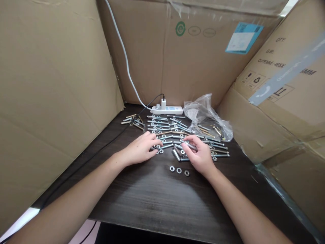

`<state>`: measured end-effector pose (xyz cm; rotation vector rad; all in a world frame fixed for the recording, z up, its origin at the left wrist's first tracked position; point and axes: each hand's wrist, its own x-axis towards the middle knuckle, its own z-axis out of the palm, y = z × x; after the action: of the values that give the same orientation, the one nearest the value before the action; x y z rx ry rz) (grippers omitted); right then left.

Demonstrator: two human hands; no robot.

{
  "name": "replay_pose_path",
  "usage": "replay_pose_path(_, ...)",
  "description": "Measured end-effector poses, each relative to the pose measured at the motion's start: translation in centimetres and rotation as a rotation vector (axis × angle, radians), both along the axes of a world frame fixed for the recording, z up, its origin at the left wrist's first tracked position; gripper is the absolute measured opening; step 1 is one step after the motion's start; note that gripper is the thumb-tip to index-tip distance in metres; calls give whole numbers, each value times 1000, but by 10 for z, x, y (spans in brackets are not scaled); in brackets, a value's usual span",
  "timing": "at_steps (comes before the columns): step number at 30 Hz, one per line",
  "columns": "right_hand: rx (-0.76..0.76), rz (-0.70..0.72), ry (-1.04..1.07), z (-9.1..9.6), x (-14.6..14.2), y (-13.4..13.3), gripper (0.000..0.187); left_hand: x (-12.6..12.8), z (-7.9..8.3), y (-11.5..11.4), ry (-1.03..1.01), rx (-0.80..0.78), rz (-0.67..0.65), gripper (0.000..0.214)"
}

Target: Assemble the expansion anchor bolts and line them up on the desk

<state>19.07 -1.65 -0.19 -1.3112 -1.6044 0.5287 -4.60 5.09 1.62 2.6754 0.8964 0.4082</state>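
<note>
My right hand (200, 154) is closed, with thumb and fingers pinching a grey metal bolt (191, 146) above the spread of hardware. My left hand (142, 147) rests palm down at the left front of that spread. Its fingers are curved, with a gap between thumb and fingertips, close to a few small nuts and a bolt end. Rows of bolts (158, 127) with nuts and washers lie between and beyond the hands. In front of my right hand sit a hex nut (172, 168), a washer (179, 170) and another nut (187, 173). A short metal sleeve (176, 155) lies beside its fingers.
Behind the bolts is a white power strip (172, 110) with a plugged-in charger and cables. A clear plastic bag (203, 112) holds more pieces at the back right. Another small pile of bolts (132, 121) lies back left. Cardboard walls (142, 51) enclose the dark table (142, 196).
</note>
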Motion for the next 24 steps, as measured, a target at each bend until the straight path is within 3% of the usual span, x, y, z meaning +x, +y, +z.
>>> replay_pose_path(5, -10, 4, -9, 0, 0, 0, 14, -2, 3, 4, -76, 49, 118, 19)
replay_pose_path(11, -12, -6, -3, 1, 0, 0, 14, 4, 4, -3, -81, -18, -18, 20)
replay_pose_path(17, -7, 0, -2, 0, 1, 0, 15, -4, 2, 6, -114, -18, 72, 21)
replay_pose_path(24, 3, -12, -23, 3, 1, 0, 14, 3, -2, 0, -61, -32, -33, 20)
